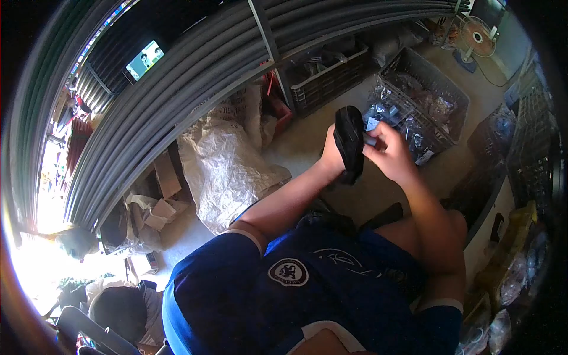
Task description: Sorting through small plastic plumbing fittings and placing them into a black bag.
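My left hand is closed on a black, wrinkled oblong thing, held upright; its kind I cannot make out. Most of that hand's fingers are hidden behind it. Just to the right, my right hand pinches a small grey piece between thumb and fingers. A pale blue tag or scrap shows at its upper end. The grey piece is close against the black thing's right side; whether they touch I cannot tell. Beyond both hands lie clear plastic bags of grey fittings.
A dark plastic crate of bagged parts stands beyond my right hand, with another crate farther left. Long grey pipes fill a rack. White woven sacks lie at the left. A fan stands at the far right.
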Available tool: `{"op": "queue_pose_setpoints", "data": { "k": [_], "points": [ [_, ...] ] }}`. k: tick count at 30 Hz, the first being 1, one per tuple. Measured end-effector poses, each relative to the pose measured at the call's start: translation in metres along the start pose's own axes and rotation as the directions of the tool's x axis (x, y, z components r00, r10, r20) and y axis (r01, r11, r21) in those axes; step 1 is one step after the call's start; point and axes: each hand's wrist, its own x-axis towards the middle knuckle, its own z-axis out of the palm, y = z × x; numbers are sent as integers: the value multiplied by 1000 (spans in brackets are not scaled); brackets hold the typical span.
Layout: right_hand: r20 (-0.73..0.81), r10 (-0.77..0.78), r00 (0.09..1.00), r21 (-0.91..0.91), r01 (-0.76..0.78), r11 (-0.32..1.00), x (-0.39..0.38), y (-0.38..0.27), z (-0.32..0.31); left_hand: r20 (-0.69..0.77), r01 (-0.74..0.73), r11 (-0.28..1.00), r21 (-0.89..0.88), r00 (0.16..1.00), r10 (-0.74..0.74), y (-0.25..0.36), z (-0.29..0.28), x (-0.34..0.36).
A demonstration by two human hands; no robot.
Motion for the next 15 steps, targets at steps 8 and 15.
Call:
{"op": "queue_pose_setpoints", "data": {
  "k": [8, 15],
  "points": [
    [-11, 7, 1000, 162, -5, 987, 5, 11, 7, 129, -98, 982, 163, 989, 77, -27, -15, 4],
    [233, -318, 919, -475, 393, 787, 13, 1, -48, 360, 296, 874, -385, 920, -154, -30, 7, 16]
  ]
}}
